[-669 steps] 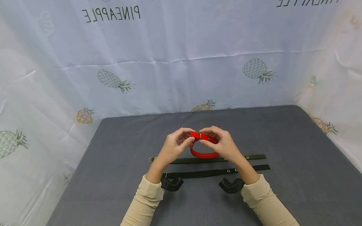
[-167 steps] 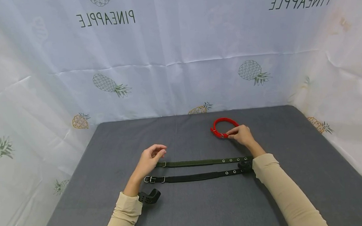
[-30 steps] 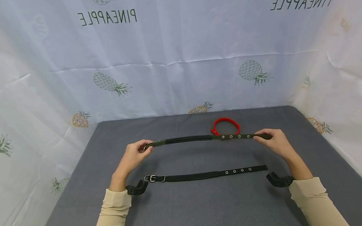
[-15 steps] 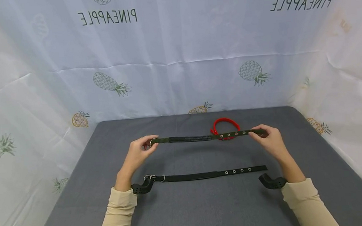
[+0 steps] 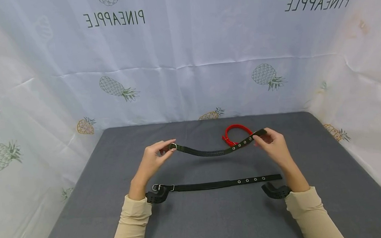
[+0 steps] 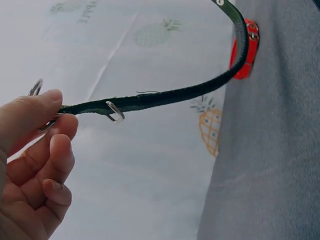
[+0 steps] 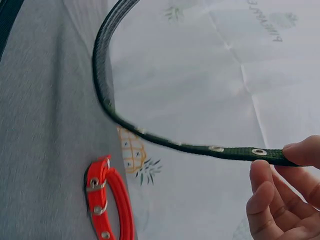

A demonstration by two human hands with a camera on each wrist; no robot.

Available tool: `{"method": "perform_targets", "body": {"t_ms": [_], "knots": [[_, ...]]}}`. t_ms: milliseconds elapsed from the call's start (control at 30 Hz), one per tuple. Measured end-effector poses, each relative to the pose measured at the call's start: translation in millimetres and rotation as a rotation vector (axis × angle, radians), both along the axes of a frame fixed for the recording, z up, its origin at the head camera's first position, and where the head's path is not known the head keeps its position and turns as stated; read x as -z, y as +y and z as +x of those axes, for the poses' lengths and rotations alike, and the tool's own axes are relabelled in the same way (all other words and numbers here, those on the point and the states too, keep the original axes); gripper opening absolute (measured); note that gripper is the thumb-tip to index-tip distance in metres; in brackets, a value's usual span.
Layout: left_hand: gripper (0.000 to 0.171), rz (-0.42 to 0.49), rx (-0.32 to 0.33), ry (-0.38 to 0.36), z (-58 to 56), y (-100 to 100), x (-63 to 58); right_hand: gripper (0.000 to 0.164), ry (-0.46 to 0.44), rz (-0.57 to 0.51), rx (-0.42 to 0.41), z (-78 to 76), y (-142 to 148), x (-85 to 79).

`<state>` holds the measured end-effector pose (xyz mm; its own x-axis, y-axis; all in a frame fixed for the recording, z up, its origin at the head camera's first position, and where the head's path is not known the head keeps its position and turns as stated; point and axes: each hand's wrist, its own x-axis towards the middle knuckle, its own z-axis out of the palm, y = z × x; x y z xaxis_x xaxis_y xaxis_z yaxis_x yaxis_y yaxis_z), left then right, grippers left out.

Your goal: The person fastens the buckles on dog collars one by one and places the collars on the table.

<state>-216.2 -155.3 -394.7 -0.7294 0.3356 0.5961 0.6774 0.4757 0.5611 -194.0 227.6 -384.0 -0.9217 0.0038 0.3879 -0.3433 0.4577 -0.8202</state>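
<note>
A dark green collar (image 5: 206, 153) hangs between my hands above the table, sagging in the middle. My left hand (image 5: 151, 159) pinches its buckle end between thumb and index finger; the other fingers curl loosely in the left wrist view. A metal ring (image 6: 116, 112) hangs from the strap near that grip. With thumb and fingers, my right hand (image 5: 276, 146) pinches the eyelet end, and several metal eyelets (image 7: 259, 152) show along it. Nearer to me, a black collar (image 5: 202, 186) lies stretched straight on the table, its buckle to the left.
A red collar (image 5: 236, 126), fastened into a loop, lies toward the back of the grey table (image 5: 198, 223), partly behind the green collar's right part. White pineapple-print cloth (image 5: 188, 93) rises behind the table and at both sides.
Over the last second both hands have drawn toward each other, and the green collar has gone from nearly straight to sagging. Earlier the right hand set down the fastened red collar at the back.
</note>
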Motion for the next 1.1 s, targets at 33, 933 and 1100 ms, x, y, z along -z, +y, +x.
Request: {"method": "perform_targets", "body": {"t_ms": [33, 933, 1100], "knots": [[0.032, 0.003, 0.009, 0.007, -0.4, 1, -0.5, 0.017, 0.001, -0.016, -0.011, -0.4, -2, -0.5], [0.031, 0.139, 0.217, 0.104, -1.5, 43, -4.7, 0.028, -0.021, -0.019, -0.193, 2.3, -54, -6.7], [0.029, 0.138, 0.229, 0.071, 0.8, 50, -6.2, 0.028, -0.022, -0.007, -0.227, 4.3, -62, -7.6]]}}
